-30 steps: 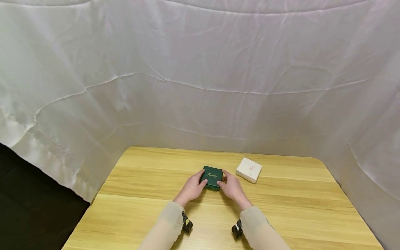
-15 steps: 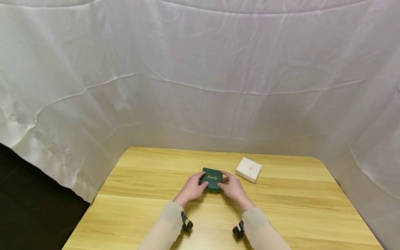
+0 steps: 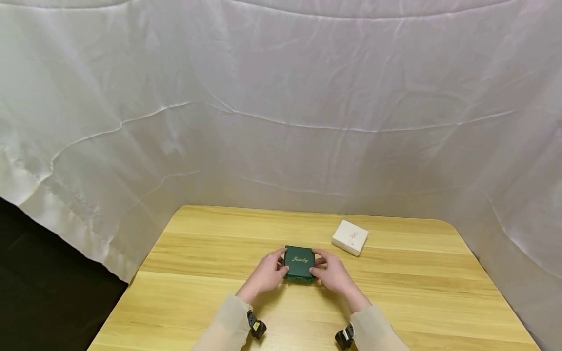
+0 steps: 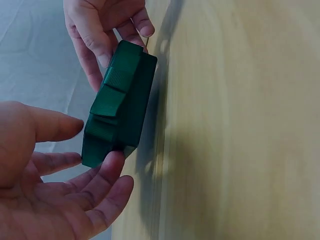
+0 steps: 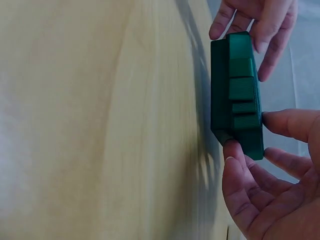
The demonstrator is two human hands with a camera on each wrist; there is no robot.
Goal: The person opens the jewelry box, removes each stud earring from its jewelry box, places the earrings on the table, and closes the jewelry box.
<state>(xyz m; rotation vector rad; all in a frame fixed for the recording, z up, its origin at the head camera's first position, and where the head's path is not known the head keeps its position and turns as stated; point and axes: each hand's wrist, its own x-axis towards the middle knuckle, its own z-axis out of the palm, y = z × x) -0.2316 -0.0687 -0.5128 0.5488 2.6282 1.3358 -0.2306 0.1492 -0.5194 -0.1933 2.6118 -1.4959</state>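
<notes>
A dark green jewelry box (image 3: 300, 263) with gold "Jewelry" lettering on its lid is held between both hands near the middle of the table. My left hand (image 3: 265, 275) grips its left side, thumb at the near corner. On the opposite side my right hand (image 3: 332, 275) grips it the same way. Both wrist views show a ribbed green ribbon bow (image 4: 107, 100) on the box's near face, with fingertips at the lower edge. The lid is down, so the inside is hidden. Whether the box touches the table I cannot tell.
A white box (image 3: 350, 238) with a pink flower print lies behind and right of the right hand. The wooden table (image 3: 210, 243) has pale curtains (image 3: 281, 156) behind and at its sides. Small black wrist cameras (image 3: 256, 328) hang under the sleeves.
Both hands have brought the jewelry box nearer to me and turned it slightly, so it sits squarer. The white box stays where it was.
</notes>
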